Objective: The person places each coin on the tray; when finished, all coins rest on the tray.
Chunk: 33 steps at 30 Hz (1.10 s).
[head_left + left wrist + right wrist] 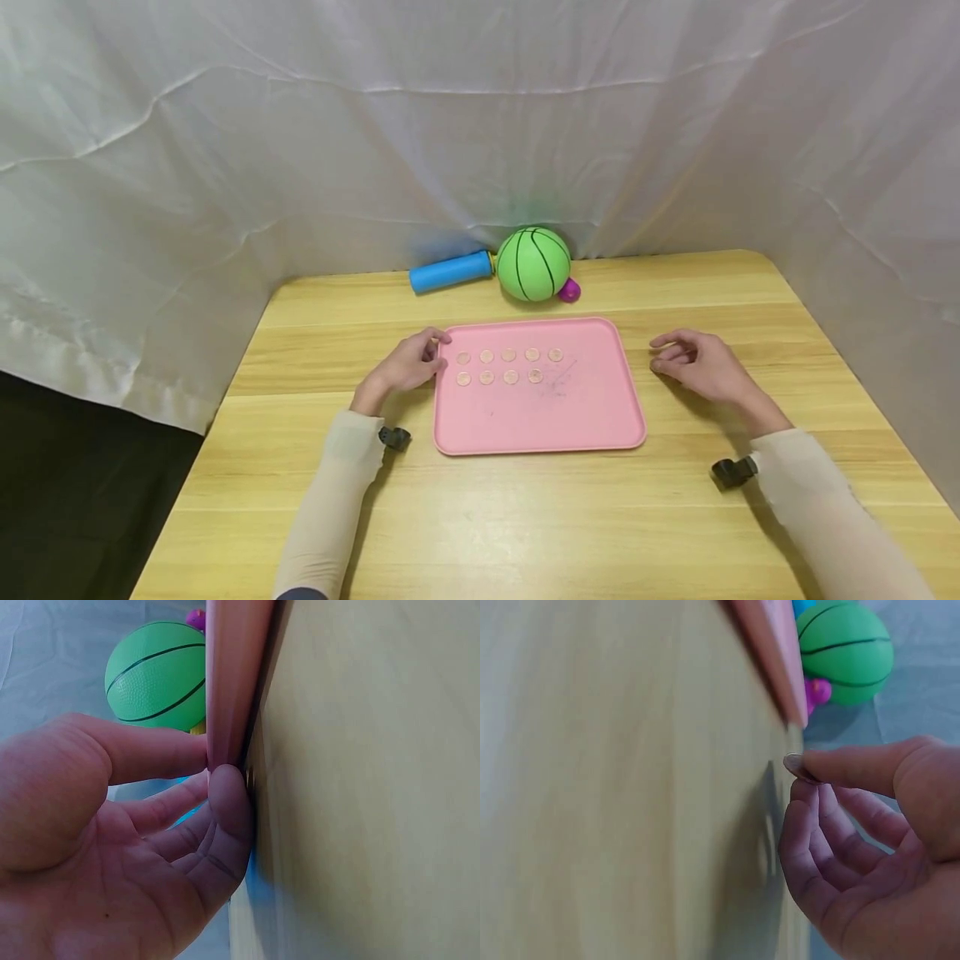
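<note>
A pink tray lies on the wooden table, with several small copper-coloured coins set out on it in two rows. At the tray's left edge is my left hand, its thumb and a fingertip pinching the rim, as the left wrist view shows. My right hand hovers over the table to the right of the tray, apart from it. Between its thumb and forefinger it pinches a coin, mostly covered by the fingers. The other fingers of that hand are curled.
Behind the tray stands a green ball with black lines. A blue cylinder lies to its left, and a small purple object shows at its right. A pale curtain hangs along the back and sides of the table.
</note>
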Motion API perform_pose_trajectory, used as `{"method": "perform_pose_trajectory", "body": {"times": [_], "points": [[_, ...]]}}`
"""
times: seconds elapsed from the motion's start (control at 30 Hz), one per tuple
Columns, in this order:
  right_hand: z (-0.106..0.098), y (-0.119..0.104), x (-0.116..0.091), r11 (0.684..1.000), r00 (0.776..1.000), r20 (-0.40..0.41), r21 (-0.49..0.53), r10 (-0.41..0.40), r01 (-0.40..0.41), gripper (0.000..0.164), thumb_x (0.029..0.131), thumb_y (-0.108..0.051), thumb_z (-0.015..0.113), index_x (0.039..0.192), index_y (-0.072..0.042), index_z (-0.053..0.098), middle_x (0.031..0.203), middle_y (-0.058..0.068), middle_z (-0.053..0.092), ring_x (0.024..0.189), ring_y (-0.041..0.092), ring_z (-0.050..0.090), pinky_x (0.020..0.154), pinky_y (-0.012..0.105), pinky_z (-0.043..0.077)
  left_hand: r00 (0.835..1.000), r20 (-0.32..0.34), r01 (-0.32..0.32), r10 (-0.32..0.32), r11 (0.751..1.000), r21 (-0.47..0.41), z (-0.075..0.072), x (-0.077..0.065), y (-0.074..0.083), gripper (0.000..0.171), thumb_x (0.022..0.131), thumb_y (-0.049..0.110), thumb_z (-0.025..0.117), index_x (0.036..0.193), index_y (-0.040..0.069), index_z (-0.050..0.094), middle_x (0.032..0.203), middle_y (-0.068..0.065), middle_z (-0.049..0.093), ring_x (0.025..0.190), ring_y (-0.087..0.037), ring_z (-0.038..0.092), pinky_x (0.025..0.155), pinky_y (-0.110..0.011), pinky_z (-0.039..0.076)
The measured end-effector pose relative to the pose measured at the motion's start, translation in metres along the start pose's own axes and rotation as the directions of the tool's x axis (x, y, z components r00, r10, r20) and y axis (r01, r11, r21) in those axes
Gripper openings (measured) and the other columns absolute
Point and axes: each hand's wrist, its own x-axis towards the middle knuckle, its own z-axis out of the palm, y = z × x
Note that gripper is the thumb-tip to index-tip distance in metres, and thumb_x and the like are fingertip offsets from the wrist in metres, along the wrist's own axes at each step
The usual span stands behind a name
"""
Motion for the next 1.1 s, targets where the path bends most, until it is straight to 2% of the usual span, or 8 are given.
{"method": "perform_pose_trajectory", "body": {"times": [0.1, 0.23, 0.4, 0.53, 0.77, 1.0, 1.1], "points": [[0.002, -0.011, 0.002, 0.998, 0.999, 0.018, 0.056, 0.037, -0.038, 0.042, 0.105, -0.022, 0.075, 0.139, -0.001, 0.066, 0.121, 0.022, 0.077, 0.089, 0.012, 0.071, 0.07, 0.029, 0.062, 1.0, 0.001, 0.003, -0.003, 1.0, -0.002, 0.0, 0.001, 0.001, 0.039, 0.107, 0.005, 0.061, 0.146, -0.001, 0.058, 0.099, -0.011, 0.059, 0.086, -0.02, 0.053, 0.079, -0.032, 0.045], [0.006, -0.025, 0.008, 0.995, 0.999, 0.025, 0.09, 0.038, -0.04, 0.044, 0.105, -0.025, 0.075, 0.14, 0.0, 0.067, 0.121, 0.022, 0.078, 0.09, 0.015, 0.075, 0.074, 0.03, 0.063, 1.0, -0.002, 0.006, -0.006, 1.0, 0.003, 0.0, 0.001, 0.001, 0.038, 0.107, 0.005, 0.061, 0.145, -0.001, 0.058, 0.098, -0.011, 0.059, 0.086, -0.02, 0.054, 0.079, -0.031, 0.046], [0.017, -0.04, 0.015, 0.977, 0.994, 0.092, 0.199, 0.056, -0.074, 0.046, 0.105, -0.022, 0.074, 0.142, 0.004, 0.064, 0.119, 0.023, 0.079, 0.092, 0.017, 0.079, 0.083, 0.033, 0.067, 1.0, -0.002, 0.007, -0.007, 1.0, 0.012, 0.0, 0.001, 0.0, 0.038, 0.107, 0.005, 0.061, 0.145, -0.001, 0.058, 0.098, -0.011, 0.06, 0.086, -0.02, 0.054, 0.08, -0.031, 0.046], [0.028, -0.05, 0.02, 0.959, 0.989, 0.136, 0.27, 0.052, -0.087, 0.047, 0.105, -0.018, 0.074, 0.142, 0.007, 0.062, 0.118, 0.023, 0.079, 0.094, 0.017, 0.081, 0.084, 0.033, 0.067, 1.0, 0.0, 0.008, -0.008, 1.0, 0.013, -0.001, 0.0, 0.0, 0.038, 0.107, 0.005, 0.062, 0.145, -0.001, 0.058, 0.098, -0.011, 0.06, 0.086, -0.02, 0.055, 0.08, -0.031, 0.047], [0.047, -0.067, 0.027, 0.964, 0.987, 0.152, 0.251, 0.053, -0.09, 0.045, 0.102, -0.019, 0.076, 0.141, 0.002, 0.064, 0.118, 0.02, 0.081, 0.088, 0.017, 0.077, 0.067, 0.03, 0.06, 1.0, 0.0, 0.005, -0.005, 1.0, 0.009, -0.001, 0.001, -0.001, 0.038, 0.107, 0.005, 0.062, 0.145, -0.001, 0.059, 0.097, -0.011, 0.06, 0.086, -0.02, 0.054, 0.08, -0.031, 0.046], [0.067, -0.082, 0.039, 0.969, 0.986, 0.164, 0.244, 0.0, -0.04, 0.037, 0.101, -0.012, 0.075, 0.133, 0.004, 0.066, 0.114, 0.021, 0.081, 0.088, 0.02, 0.078, 0.067, 0.033, 0.061, 1.0, 0.001, 0.005, -0.005, 1.0, 0.001, 0.0, 0.0, 0.0, 0.038, 0.108, 0.005, 0.061, 0.145, 0.0, 0.058, 0.097, -0.01, 0.06, 0.086, -0.02, 0.054, 0.08, -0.031, 0.046], [0.077, -0.083, 0.044, 0.973, 0.986, 0.161, 0.231, -0.032, -0.006, 0.034, 0.1, -0.009, 0.076, 0.129, 0.006, 0.068, 0.11, 0.02, 0.082, 0.091, 0.02, 0.079, 0.071, 0.03, 0.062, 1.0, 0.002, 0.006, -0.006, 1.0, 0.001, 0.0, 0.0, 0.001, 0.038, 0.108, 0.005, 0.061, 0.145, -0.001, 0.058, 0.097, -0.011, 0.06, 0.086, -0.02, 0.055, 0.079, -0.031, 0.047]]}}
